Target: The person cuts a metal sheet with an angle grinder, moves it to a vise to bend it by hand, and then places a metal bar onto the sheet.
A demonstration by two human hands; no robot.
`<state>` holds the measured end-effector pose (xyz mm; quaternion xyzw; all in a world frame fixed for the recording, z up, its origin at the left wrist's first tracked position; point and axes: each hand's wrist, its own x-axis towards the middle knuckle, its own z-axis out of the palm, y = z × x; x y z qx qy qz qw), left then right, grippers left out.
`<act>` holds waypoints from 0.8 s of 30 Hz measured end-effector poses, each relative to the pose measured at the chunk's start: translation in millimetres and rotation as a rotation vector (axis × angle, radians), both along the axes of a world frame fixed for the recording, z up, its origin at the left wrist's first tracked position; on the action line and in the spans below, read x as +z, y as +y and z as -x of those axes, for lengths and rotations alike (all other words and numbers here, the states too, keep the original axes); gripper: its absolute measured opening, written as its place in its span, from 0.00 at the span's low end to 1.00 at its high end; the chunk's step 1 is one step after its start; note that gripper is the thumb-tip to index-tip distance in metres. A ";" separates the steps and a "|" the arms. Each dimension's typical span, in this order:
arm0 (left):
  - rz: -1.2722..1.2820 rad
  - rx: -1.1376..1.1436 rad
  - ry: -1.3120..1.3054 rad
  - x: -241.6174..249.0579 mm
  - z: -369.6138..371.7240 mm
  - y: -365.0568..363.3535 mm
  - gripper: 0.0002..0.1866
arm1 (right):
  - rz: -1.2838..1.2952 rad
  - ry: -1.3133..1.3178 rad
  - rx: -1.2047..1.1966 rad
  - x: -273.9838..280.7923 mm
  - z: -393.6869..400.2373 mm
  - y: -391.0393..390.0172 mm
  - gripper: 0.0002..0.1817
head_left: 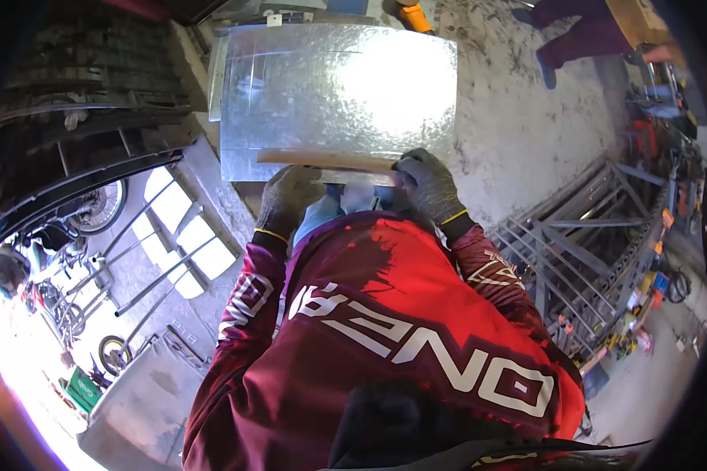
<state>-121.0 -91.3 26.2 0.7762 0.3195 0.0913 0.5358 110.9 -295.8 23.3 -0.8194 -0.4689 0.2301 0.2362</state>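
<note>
A large shiny metal sheet (291,94) lies flat in front of me, with a bright glare on its right half. Along its near edge runs a narrow metal strip (361,177), with a brownish band just beyond it that may be its upper face or a reflection. My left hand (289,195), in a dark grey glove with a yellow cuff edge, is closed on the strip's left end. At the right end, my right hand (430,185), gloved alike, is closed with its fingers curled over the strip. The fingertips of both hands are partly hidden.
Another person's legs (577,39) show at the top right. A welded metal frame (589,228) stands on the right, tools and cables beyond it. Metal racks (94,118) and long bars (145,286) are on the left. An orange tool (416,17) lies past the sheet.
</note>
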 end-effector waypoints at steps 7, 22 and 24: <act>0.600 0.290 0.029 -8.4 37.1 47.9 0.14 | -0.011 -0.090 -0.141 -1.5 17.8 10.0 0.09; -0.686 -0.164 0.212 -19.9 56.6 112.9 0.29 | 0.122 -0.098 -0.632 0.7 40.3 -8.3 0.15; -0.679 -0.130 0.236 -21.5 56.4 111.1 0.28 | 0.040 -0.003 -0.708 -22.7 37.2 -30.2 0.13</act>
